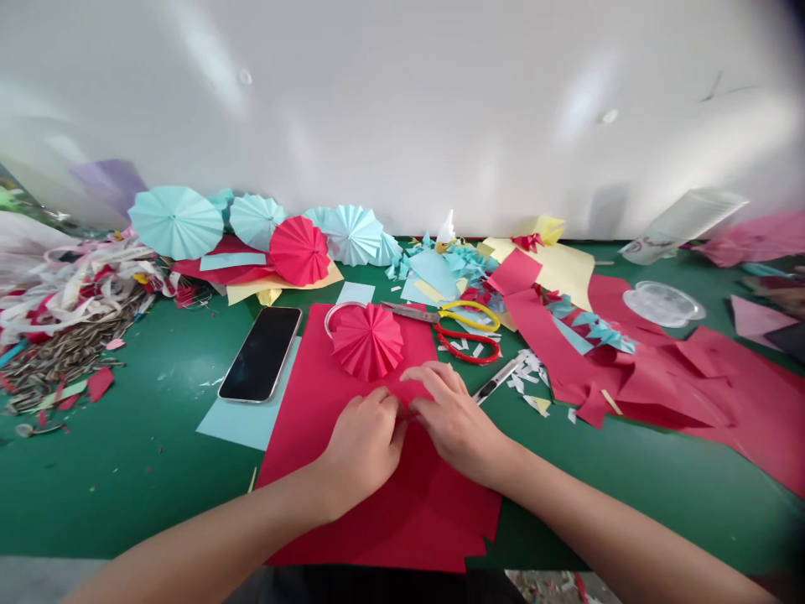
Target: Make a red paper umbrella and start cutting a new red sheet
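Large red paper sheets (371,520) lie in front of me on the green table. Over them, my left hand (365,440) and my right hand (449,419) meet with bent fingers around a small piece of red paper (408,393). Both hands' fingers are closed on it, and its shape is mostly hidden. Just beyond my hands a pleated red paper rosette (367,341) rests on the sheets, beside a curved white strip (336,312). Scissors (469,319) with yellow and red handles lie to the right, their blades open. A cutter knife (500,377) is near my right hand.
A phone (261,354) lies on light blue paper (242,424) at left. Pleated blue rosettes (176,222) stand along the wall. Strips and metal pieces (69,344) pile at far left. Red scraps (710,386) and a clear plastic lid (663,304) are at right.
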Available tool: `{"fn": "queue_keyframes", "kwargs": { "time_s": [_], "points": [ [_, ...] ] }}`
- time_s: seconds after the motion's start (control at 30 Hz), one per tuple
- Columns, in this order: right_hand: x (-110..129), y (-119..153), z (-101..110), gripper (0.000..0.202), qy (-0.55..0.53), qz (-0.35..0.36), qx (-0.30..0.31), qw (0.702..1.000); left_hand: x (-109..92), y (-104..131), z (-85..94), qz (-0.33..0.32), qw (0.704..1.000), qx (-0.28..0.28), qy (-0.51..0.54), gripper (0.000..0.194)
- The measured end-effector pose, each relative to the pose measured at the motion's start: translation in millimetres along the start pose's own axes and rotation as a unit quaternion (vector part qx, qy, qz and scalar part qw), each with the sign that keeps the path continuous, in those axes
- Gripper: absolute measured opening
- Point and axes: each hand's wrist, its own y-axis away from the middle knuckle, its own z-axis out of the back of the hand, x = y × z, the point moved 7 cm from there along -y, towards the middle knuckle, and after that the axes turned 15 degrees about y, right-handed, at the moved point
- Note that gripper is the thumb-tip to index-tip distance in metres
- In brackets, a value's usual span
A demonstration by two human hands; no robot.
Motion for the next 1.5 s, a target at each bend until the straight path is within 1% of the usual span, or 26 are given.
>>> {"fn": "queue_keyframes", "kwargs": {
  "time_s": [0.07,0.23,0.37,0.5,0.6,0.67,0.73,0.8,0.9,1.0,1.1,1.23,1.4,1.5],
  "points": [
    [2,0,-1,0.022,0.004,0.015,0.006,1.000,-2,3,-0.6,-0.002,1.000,0.004,-0.023,0.015],
    [10,-1,-3,0.021,0.016,0.056,0.022,0.998,-2,9,0.6,0.002,0.999,0.010,-0.042,0.015],
    [14,-1,-2,0.022,0.025,0.063,0.017,0.998,-1,9,3.4,0.006,0.999,-0.001,-0.041,0.015],
    [15,2,-4,0.023,0.033,0.053,0.016,0.998,-3,11,2.4,-0.013,0.997,-0.019,-0.067,0.012],
    [14,3,-7,0.022,0.031,0.028,0.017,0.999,-7,18,1.6,-0.047,0.989,-0.058,-0.129,0.011],
    [12,3,-8,0.021,0.023,0.008,0.016,1.000,-14,26,0.8,-0.094,0.976,-0.091,-0.173,0.015],
    [12,3,-9,0.020,0.015,-0.006,0.019,1.000,-23,34,-0.3,-0.151,0.958,-0.124,-0.208,0.019],
    [13,2,-9,0.018,0.015,-0.012,0.021,1.000,-30,41,-1.3,-0.192,0.941,-0.152,-0.235,0.021],
    [15,2,-7,0.017,0.032,-0.019,0.014,0.999,-36,47,-3.7,-0.215,0.926,-0.171,-0.260,0.020],
    [17,3,-4,0.019,0.040,-0.024,-0.001,0.999,-38,48,-8.5,-0.201,0.929,-0.167,-0.262,0.021],
    [17,3,-1,0.022,0.040,-0.026,-0.021,0.999,-37,47,-14.1,-0.151,0.942,-0.158,-0.255,0.022],
    [19,6,1,0.024,0.046,-0.014,-0.037,0.998,-37,48,-20.0,-0.111,0.943,-0.167,-0.265,0.024],
    [27,16,1,0.023,0.069,-0.002,-0.041,0.997,-35,49,-22.3,-0.087,0.943,-0.170,-0.271,0.027],
    [31,25,-1,0.026,0.097,-0.005,-0.033,0.995,-34,50,-21.4,-0.065,0.946,-0.169,-0.269,0.027]
  ]
}}
